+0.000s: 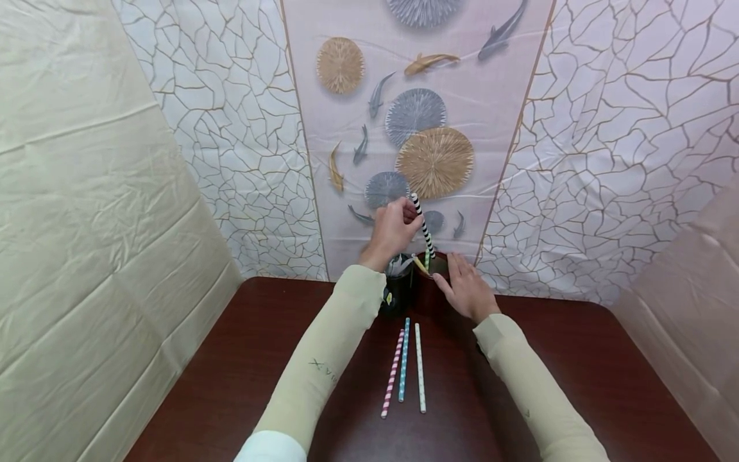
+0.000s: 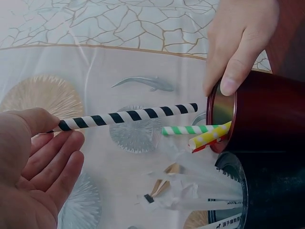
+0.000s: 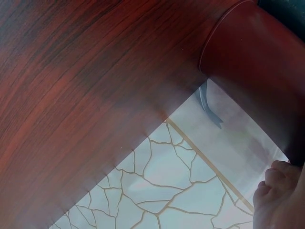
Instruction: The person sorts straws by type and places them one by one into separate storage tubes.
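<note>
My left hand [image 1: 394, 228] pinches a black-and-white striped paper straw [image 2: 128, 116] near its upper end, between thumb and fingers. The straw's lower end is above the mouth of a dark red cup [image 2: 267, 114], apart from it in the left wrist view. Inside that cup stand a green striped straw [image 2: 188, 129] and a yellow straw with pale dots [image 2: 209, 135]. My right hand [image 1: 466, 292] touches the cup's rim from the right, fingers fairly straight, thumb at the near edge. The right wrist view shows only some knuckles beside the cup's wall.
A black cup [image 1: 398, 292] filled with wrapped items in clear plastic [image 2: 209, 186] stands left of the red cup. Nearer on the dark wooden table [image 1: 277, 372] lie pink-striped [image 1: 392, 375], blue [image 1: 404, 359] and pale [image 1: 420, 369] straws. A patterned cloth [image 1: 260, 141] hangs behind.
</note>
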{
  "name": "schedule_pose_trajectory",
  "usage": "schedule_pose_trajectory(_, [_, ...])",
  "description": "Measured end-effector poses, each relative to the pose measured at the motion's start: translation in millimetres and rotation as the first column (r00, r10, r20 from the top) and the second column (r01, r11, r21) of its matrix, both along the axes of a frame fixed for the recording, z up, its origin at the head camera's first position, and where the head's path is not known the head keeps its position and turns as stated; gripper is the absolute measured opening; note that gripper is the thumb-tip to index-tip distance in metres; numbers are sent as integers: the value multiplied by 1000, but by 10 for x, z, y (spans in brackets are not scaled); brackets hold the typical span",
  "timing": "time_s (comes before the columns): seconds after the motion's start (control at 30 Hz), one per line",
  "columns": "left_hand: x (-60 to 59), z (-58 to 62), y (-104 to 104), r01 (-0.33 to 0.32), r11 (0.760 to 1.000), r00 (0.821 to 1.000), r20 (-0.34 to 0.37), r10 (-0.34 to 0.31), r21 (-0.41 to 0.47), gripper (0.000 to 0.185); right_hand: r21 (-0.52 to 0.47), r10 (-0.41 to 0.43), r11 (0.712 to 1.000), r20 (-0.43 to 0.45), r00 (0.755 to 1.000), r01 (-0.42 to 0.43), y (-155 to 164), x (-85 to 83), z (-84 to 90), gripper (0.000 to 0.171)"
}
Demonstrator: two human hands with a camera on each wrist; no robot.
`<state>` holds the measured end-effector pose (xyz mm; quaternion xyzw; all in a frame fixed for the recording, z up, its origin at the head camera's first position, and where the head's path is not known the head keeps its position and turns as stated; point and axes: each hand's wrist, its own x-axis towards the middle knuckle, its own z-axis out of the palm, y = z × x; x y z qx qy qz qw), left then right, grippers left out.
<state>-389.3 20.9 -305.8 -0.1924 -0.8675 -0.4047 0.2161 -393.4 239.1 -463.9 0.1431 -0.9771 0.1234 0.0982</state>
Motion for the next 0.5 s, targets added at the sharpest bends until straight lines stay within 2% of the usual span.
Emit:
schedule_pose_trajectory(0.23, [-10,1,130,-18,999,1000,-6,18,-41,12,1,-7,1000,-6,1000,7,14,8,17,86])
schedule_pose_trajectory(0.4, [10,-2,194,-12,988,996,82,25,-154,36,9,0,1000,-4,1000,0,-16,17,18,85])
schedule_pose_trajectory(0.5, [35,8,217,-8,978,995,96,28,-208,49,12,0,1000,0,1000,0,-26,33,26,85])
